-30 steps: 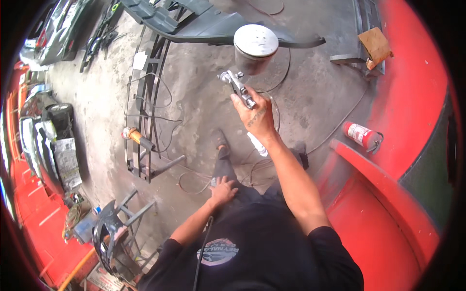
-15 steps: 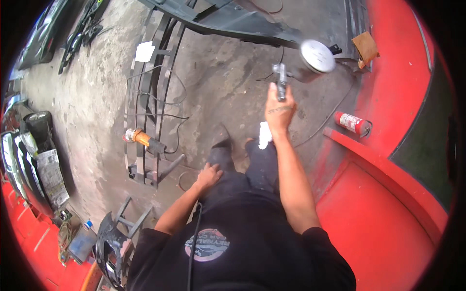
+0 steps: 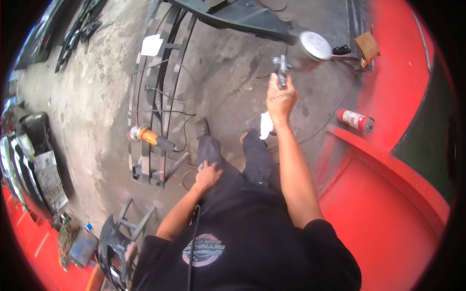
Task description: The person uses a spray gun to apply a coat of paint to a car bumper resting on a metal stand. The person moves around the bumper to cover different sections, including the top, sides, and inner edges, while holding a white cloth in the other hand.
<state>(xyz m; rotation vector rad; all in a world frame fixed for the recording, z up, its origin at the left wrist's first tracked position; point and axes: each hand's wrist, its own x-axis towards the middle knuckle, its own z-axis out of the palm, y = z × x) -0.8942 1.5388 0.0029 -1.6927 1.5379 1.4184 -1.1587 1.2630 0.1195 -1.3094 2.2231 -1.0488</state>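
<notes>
My right hand (image 3: 281, 103) is wrapped around the grip of a metal spray gun (image 3: 282, 68), held out ahead of me. A round paint cup with a white lid (image 3: 316, 45) sits on the gun, tilted and slightly blurred. Just beyond it stretches a long dark grey bumper-like panel (image 3: 238, 24), and I cannot tell whether the gun's cup touches it. On my left thigh rests my left hand (image 3: 208, 175), fingers spread and holding nothing. A white cloth (image 3: 266, 126) hangs close to my right wrist, by my right leg.
A metal rack (image 3: 160, 97) with cables stands to the left, carrying an orange-and-black power tool (image 3: 151, 138) and a white paper (image 3: 152, 45). At right, a red fire extinguisher (image 3: 356, 121) lies by a red ledge (image 3: 388, 162). Car parts (image 3: 43, 174) line the far left.
My left foot has stepped forward and to the left. The scene at left has shifted slightly rightward. My right hand still grips the spray gun, raised a little farther up the picture.
</notes>
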